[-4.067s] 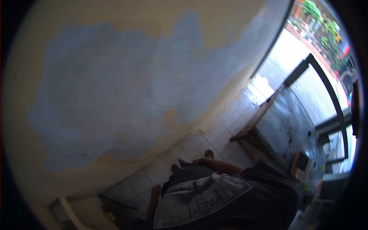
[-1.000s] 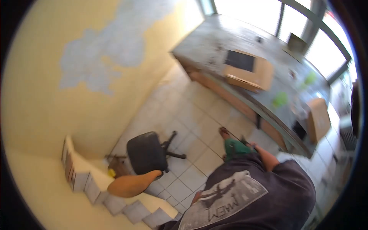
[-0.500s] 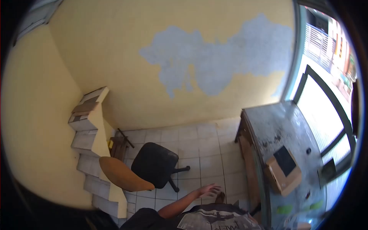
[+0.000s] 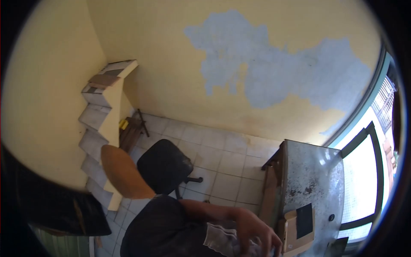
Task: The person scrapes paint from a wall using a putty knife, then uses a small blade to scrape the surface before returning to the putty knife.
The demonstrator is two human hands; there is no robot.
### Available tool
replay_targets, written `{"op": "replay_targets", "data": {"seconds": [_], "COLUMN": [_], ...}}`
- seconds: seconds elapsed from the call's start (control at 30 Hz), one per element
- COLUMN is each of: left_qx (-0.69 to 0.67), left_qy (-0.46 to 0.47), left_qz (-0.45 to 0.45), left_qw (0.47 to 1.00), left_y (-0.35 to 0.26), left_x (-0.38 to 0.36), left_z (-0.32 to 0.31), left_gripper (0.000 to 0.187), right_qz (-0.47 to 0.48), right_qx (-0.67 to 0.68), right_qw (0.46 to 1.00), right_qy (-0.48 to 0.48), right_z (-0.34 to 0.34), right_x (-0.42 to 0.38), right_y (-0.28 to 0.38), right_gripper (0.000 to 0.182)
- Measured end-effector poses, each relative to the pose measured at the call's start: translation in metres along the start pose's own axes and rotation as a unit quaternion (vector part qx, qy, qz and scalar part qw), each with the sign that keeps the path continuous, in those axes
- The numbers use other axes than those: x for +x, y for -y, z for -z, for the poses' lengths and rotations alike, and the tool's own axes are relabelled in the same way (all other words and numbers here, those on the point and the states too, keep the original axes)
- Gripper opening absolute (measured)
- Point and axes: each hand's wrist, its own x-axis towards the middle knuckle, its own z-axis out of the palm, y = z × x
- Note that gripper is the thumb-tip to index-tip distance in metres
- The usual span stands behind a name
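Note:
One hand shows at the bottom of the view, in front of the printed shirt [image 4: 222, 240], reached by a bare forearm from the dark sleeve on the left. I take it as my left hand [image 4: 257, 233]. Its fingers are bent and point down, near the left side of a cardboard box [image 4: 295, 242]; whether they hold anything is hidden. A dark flat piece [image 4: 305, 220] lies on the box, which rests on a worn grey table [image 4: 317, 171]. My right hand is out of view.
A black office chair [image 4: 165, 165] with an orange-brown backrest [image 4: 124, 173] stands on the tiled floor [image 4: 224, 165]. Steps [image 4: 96, 115] run along the left wall. A small black round object [image 4: 331, 217] lies on the table, beside an open window frame [image 4: 372, 171].
The camera view has turned and tilted. My left hand has moved down and to the right, toward the box, and its fingers now bend downward. The chair and table appear shifted with the view.

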Motion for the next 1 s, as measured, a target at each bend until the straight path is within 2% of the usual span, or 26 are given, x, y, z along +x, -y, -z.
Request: {"op": "replay_targets", "data": {"seconds": [0.13,0.2,0.27,0.37,0.4,0.47,0.53,0.57,0.63,0.7,0.73,0.77,0.8,0.83,0.87,0.97,1.0], "left_qx": [0.055,0.092,0.151,0.285,0.318,0.282,0.359,0.373,0.325,0.196,0.222,0.242,0.189,0.134,0.185,0.286,0.333], "left_qy": [-0.097,-0.176,-0.281,-0.378,-0.403,-0.447,-0.392,-0.323,-0.289,-0.346,-0.325,-0.297,-0.346,-0.388,-0.46,-0.628,-0.636], "left_qz": [-0.051,-0.085,-0.027,-0.133,-0.18,-0.191,-0.231,-0.263,-0.2,-0.02,0.015,0.044,0.134,0.222,0.285,0.456,0.467], "left_qw": [0.992,0.976,0.947,0.871,0.839,0.827,0.815,0.829,0.878,0.917,0.919,0.923,0.909,0.884,0.821,0.563,0.517], "left_y": [-0.052,-0.061,-0.105,-0.153,-0.165,-0.191,-0.238,-0.243,-0.257,-0.263,-0.251,-0.237,-0.233,-0.226,-0.21,-0.162,-0.146], "left_x": [-0.035,-0.058,-0.074,-0.102,-0.108,-0.111,-0.138,-0.14,-0.159,-0.177,-0.189,-0.212,-0.233,-0.259,-0.294,-0.409,-0.451], "left_z": [0.045,0.067,0.107,0.17,0.183,0.196,0.245,0.267,0.276,0.27,0.279,0.291,0.299,0.305,0.313,0.326,0.319], "left_gripper": [0.025,0.023,0.008,0.007,0.009,0.003,0.007,0.013,0.012,0.007,0.003,0.009,0.012,0.015,0.017,0.028,0.036], "right_qz": [0.005,-0.001,-0.017,-0.075,-0.091,-0.105,-0.087,-0.082,-0.071,-0.084,-0.073,-0.063,0.042,0.144,0.216,0.383,0.398], "right_qx": [-0.016,-0.028,-0.036,-0.032,-0.034,-0.035,-0.048,-0.054,-0.045,0.067,0.134,0.2,0.117,0.031,-0.007,0.028,0.053], "right_qw": [1.0,1.0,0.999,0.997,0.995,0.994,0.995,0.995,0.996,0.994,0.988,0.977,0.992,0.989,0.976,0.923,0.916], "right_qy": [0.012,0.012,0.003,-0.013,-0.013,-0.01,-0.002,0.001,0.009,0.024,0.034,0.045,0.034,0.005,-0.018,-0.039,-0.025], "right_z": [0.02,0.027,0.037,0.057,0.052,0.071,0.09,0.099,0.101,0.117,0.118,0.12,0.113,0.106,0.095,0.085,0.089], "right_x": [0.032,0.047,0.06,0.053,0.069,0.087,0.135,0.145,0.187,0.212,0.222,0.23,0.247,0.264,0.277,0.291,0.296], "right_y": [0.025,0.033,0.042,0.071,0.058,0.087,0.144,0.174,0.202,0.26,0.285,0.313,0.327,0.342,0.353,0.412,0.43], "right_gripper": [0.049,0.049,0.048,0.047,0.047,0.047,0.046,0.046,0.045,0.045,0.042,0.039,0.034,0.03,0.029,0.027,0.027]}}
